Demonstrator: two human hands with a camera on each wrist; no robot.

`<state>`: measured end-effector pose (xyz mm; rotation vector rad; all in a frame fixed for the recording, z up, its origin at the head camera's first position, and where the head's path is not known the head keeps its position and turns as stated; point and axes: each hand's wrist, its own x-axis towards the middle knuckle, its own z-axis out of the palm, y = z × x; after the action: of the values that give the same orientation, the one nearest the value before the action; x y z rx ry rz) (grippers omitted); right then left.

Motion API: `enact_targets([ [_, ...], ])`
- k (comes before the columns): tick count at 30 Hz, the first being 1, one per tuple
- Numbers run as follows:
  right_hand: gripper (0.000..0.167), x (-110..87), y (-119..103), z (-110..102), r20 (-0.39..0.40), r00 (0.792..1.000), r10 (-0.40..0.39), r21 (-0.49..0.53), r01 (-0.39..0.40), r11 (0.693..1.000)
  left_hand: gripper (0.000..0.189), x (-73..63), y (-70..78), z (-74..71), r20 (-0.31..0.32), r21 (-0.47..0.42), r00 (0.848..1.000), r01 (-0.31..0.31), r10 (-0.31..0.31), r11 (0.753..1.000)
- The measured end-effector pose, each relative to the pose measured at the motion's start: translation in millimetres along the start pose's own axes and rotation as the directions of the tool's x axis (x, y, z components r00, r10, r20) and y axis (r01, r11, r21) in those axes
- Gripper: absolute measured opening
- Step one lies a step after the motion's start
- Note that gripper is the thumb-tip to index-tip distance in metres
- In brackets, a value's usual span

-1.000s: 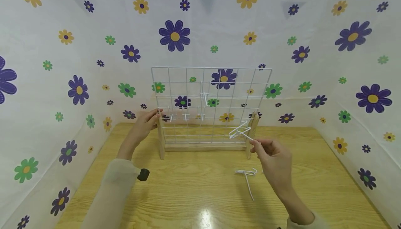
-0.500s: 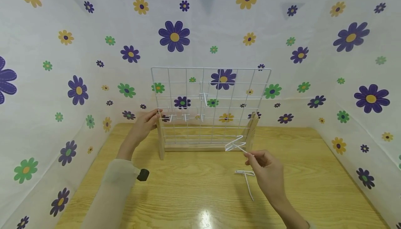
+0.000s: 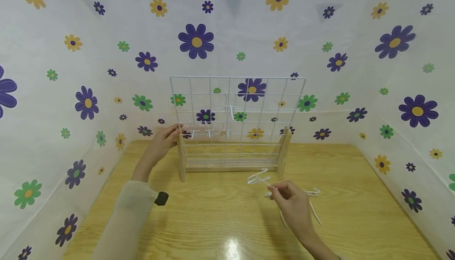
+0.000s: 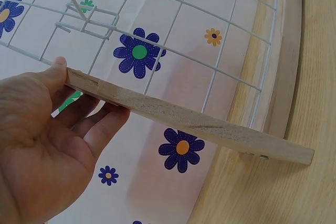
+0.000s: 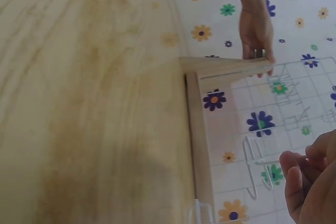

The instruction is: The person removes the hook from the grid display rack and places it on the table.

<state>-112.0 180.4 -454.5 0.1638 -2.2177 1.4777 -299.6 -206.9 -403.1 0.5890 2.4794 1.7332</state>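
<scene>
While steadying the rack (image 3: 238, 77) with the left hand (image 3: 158, 147), maintain a firm wrap around the upper end of the wooden post (image 4: 194, 121), thumb on one side and fingers on the other, without dragging the frame sideways. Best judged as a carrying step: hold the wire hook (image 3: 258, 178) aloft over the table (image 3: 213, 228), just in front of the base bar (image 3: 231, 169), pinched by the stem between thumb and fingertips of the right hand (image 3: 292, 204), loops foremost. Expect some twisting from so rearward a pinch; if heading for the rack, roll the stem gently to square the loops, and steer wide of the hung hooks (image 3: 231, 109), one higher and three in a lower row. Avoid brushing the loose hooks (image 3: 313, 192), lying on the table close by the right hand. Hard to make out: the nearer loose one, largely hidden behind that hand; the seating of the hung ones, white on white. Cut off: part of a hook at the bottom of the right wrist view, others at the top of the left wrist view. Impossible to tell the exact pad contact on the stem.
</scene>
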Motion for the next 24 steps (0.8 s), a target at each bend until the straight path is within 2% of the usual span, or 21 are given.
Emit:
enact_targets([
  [10,0.007,-9.9,9,14,0.041,0.999,-0.005,-0.030,0.007,1.000,0.050,0.0,-0.6,-0.5,0.003,-0.009,1.000,-0.004,0.004,1.000],
  [18,0.008,-10.1,14,25,0.076,0.997,0.018,-0.095,-0.010,0.995,0.050,1.6,-4.2,-1.3,-0.001,-0.001,1.000,-0.024,0.024,1.000],
  [24,0.006,-9.9,16,31,0.100,0.993,0.058,-0.098,-0.048,0.994,0.050,1.7,-4.5,-1.5,0.000,-0.002,1.000,-0.026,0.026,1.000],
])
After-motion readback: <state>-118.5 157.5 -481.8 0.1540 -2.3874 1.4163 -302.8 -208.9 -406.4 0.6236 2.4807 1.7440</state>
